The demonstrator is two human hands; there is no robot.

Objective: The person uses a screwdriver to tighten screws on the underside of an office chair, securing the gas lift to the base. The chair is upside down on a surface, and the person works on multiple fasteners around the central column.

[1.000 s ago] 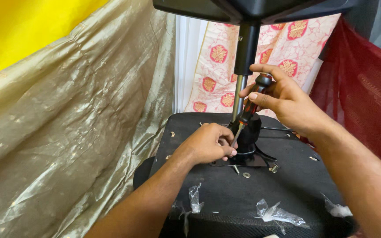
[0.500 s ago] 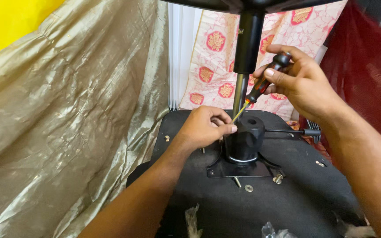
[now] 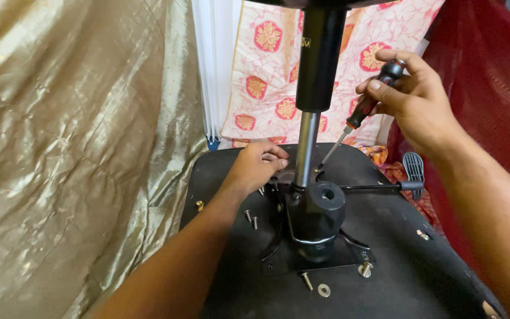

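Right hand (image 3: 423, 109), up to the right of the chair's black gas cylinder (image 3: 319, 59), clenched around a screwdriver (image 3: 366, 106) with a black and red handle. Shaft slanting down and left, tip just beside the shiny piston rod (image 3: 306, 150), close to where the rod enters the black mechanism hub (image 3: 317, 218). Tip contact with any screw too small to tell.

Left hand (image 3: 255, 168), just left of the rod, fingers curled down onto the mechanism plate (image 3: 278, 251); grip half closed over something small or only pressing there, cannot tell which.

Hub bolted on the upturned black chair seat (image 3: 385, 283), with a thin lever (image 3: 379, 186) running right from the hub to a black ribbed paddle (image 3: 413, 168). Loose screws (image 3: 250, 217) lying on the seat left of the hub; another screw (image 3: 307, 280) and a washer (image 3: 324, 290) in front of it, nearer the camera; a round-headed bolt (image 3: 364, 270) at the plate's right corner.

Behind the cylinder, pink flowered cloth (image 3: 267, 77). Far left of the cylinder, crinkled gold fabric (image 3: 72, 153); far right, dark red cloth (image 3: 491, 88).
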